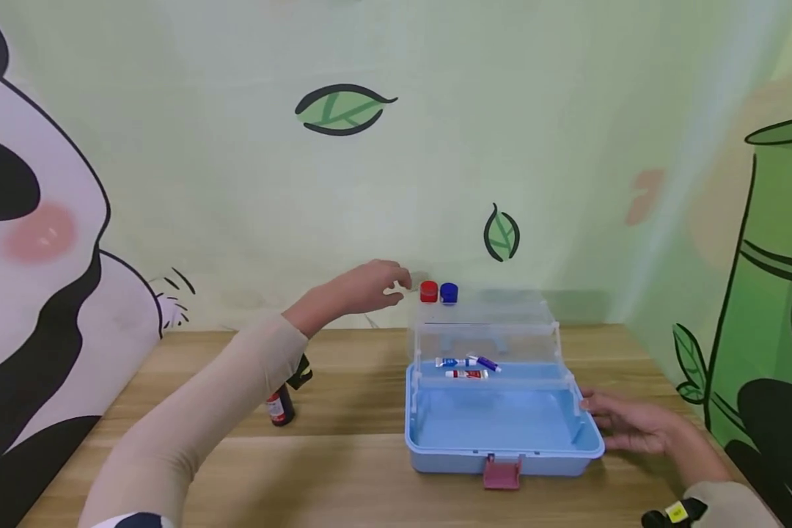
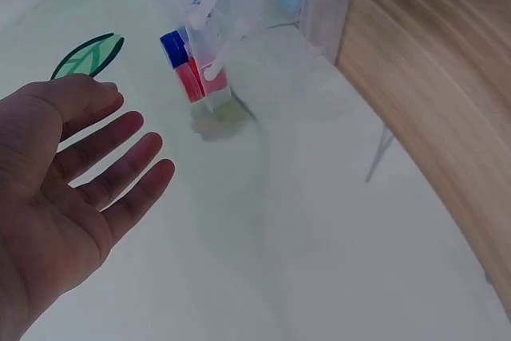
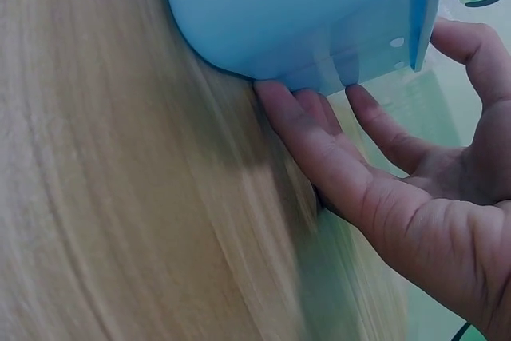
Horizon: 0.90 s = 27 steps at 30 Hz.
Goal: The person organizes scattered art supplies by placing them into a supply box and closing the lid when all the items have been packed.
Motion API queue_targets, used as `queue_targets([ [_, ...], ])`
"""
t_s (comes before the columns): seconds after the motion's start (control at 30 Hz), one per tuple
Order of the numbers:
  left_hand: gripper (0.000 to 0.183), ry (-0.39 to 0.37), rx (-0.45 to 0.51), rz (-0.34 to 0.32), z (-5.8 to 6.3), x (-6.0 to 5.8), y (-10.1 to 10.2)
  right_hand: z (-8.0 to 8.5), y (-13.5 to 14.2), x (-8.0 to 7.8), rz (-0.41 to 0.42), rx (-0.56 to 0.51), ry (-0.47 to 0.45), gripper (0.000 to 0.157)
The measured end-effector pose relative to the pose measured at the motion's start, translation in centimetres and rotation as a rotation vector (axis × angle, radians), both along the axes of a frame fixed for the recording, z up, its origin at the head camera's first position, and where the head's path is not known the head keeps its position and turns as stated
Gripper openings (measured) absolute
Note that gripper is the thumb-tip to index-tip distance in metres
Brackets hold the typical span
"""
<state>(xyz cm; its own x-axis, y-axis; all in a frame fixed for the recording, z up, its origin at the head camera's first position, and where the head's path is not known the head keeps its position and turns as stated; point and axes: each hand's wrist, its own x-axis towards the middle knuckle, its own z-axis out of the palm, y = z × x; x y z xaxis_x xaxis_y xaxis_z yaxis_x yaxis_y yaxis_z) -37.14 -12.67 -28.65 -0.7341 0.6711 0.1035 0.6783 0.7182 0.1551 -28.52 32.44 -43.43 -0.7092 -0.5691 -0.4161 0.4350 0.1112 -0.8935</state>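
A light blue storage box [image 1: 501, 422] with a raised clear lid [image 1: 488, 337] and a pink latch [image 1: 501, 473] stands on the table. At its right end my right hand [image 1: 633, 425] holds the box, thumb by the rim; in the right wrist view its fingertips [image 3: 275, 97] are against the side near the bottom edge. My left hand [image 1: 369, 286] reaches up beside the lid, holding nothing, its fingers slightly bent in the left wrist view. Just right of its fingertips, a red jar [image 1: 429, 292] and a blue jar [image 1: 449, 293] sit atop the clear lid.
Several small paint tubes [image 1: 467, 374] show through the clear plastic, toward the back of the box. A dark bottle [image 1: 280, 407] stands on the wooden table [image 1: 343, 469], partly behind the left sleeve [image 1: 204, 411]. The painted wall [image 1: 237, 183] rises behind the table.
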Motion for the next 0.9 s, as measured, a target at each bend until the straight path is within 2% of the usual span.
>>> queue_targets([
  [0.17,0.023,0.043,-0.003,-0.014,-0.3,1.6,-1.4,0.3,0.3,-0.2,-0.009,0.010,0.018,0.075],
  [0.47,0.020,0.031,0.046,-0.011,-2.3,3.8,-4.5,0.1,0.0,-0.2,-0.032,0.012,0.018,0.072],
  [0.57,0.019,0.036,0.060,-0.006,-2.5,4.5,-5.7,0.1,-0.1,-0.1,-0.047,0.019,0.019,0.073],
  [0.73,0.022,-0.002,0.093,0.046,-2.6,5.9,-7.8,0.1,-0.1,0.0,-0.068,0.028,0.017,0.074],
  [0.9,0.024,-0.060,0.134,0.137,-3.4,7.1,-10.4,0.2,0.0,0.0,-0.087,0.054,0.016,0.075],
])
